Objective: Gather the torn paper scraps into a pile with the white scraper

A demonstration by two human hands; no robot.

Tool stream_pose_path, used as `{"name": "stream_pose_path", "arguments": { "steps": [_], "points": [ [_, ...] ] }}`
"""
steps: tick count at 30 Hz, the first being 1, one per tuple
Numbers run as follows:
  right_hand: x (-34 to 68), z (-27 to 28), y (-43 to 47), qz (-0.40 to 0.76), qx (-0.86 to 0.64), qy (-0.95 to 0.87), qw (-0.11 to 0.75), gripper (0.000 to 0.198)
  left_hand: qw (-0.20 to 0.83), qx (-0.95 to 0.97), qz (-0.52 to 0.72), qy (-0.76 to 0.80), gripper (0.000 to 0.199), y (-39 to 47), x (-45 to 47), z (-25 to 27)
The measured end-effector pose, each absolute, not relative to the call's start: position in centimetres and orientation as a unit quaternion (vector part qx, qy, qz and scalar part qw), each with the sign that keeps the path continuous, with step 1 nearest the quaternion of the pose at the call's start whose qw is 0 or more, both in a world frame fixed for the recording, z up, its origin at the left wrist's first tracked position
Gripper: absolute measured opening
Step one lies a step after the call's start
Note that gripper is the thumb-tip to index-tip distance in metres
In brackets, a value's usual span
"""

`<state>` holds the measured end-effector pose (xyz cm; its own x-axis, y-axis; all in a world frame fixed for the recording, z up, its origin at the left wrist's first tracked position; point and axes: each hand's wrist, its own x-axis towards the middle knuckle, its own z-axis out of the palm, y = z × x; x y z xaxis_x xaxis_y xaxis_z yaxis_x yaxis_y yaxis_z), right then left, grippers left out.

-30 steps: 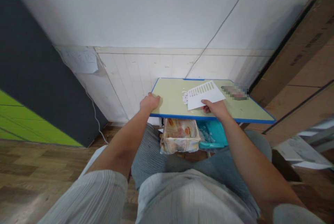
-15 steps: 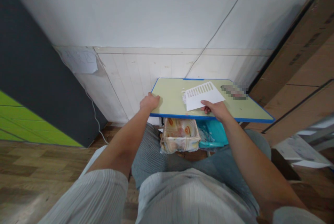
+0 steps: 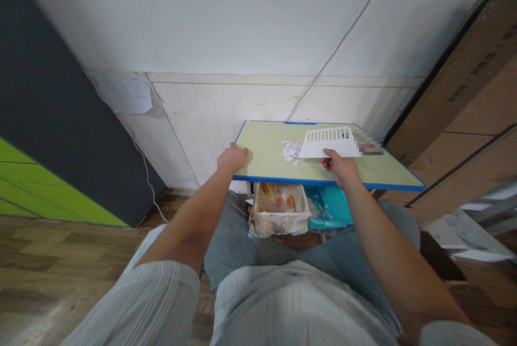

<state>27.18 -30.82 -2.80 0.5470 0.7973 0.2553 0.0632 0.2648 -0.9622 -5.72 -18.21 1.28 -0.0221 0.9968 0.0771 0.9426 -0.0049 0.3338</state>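
A white card (image 3: 332,144) with a row of slots cut along its far side is pinched in my right hand (image 3: 340,167), thumb on top. It is held over the right half of a small pale-yellow table (image 3: 262,136) with a blue rim. Beside the card's left end lies a pile of small whitish paper bits (image 3: 291,150), with a few strays around it. My left hand (image 3: 233,158) is closed over the table's left edge, thumb on the top; its other fingers are partly hidden.
Below the table's front edge hang a patterned cloth-lined basket (image 3: 278,222) and a turquoise bin (image 3: 335,214) with crumpled plastic in it. A blurred-out item (image 3: 369,144) lies at the table's right. Cardboard boxes (image 3: 464,98) stand right, a dark cabinet (image 3: 72,120) left.
My right hand has moved slightly right and turned the card, exposing the pile of paper bits it partly covered. The left hand stays at the table edge.
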Motion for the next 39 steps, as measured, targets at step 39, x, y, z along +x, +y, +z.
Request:
{"name": "stream_pose_path", "arguments": {
  "steps": [39],
  "points": [
    [29.2, -2.7, -32.4, 0.271, -0.564, -0.392, 0.674, 0.035, 0.085, 0.692, 0.147, 0.701, 0.068, -17.7, -5.8, 1.0]
  ]
}}
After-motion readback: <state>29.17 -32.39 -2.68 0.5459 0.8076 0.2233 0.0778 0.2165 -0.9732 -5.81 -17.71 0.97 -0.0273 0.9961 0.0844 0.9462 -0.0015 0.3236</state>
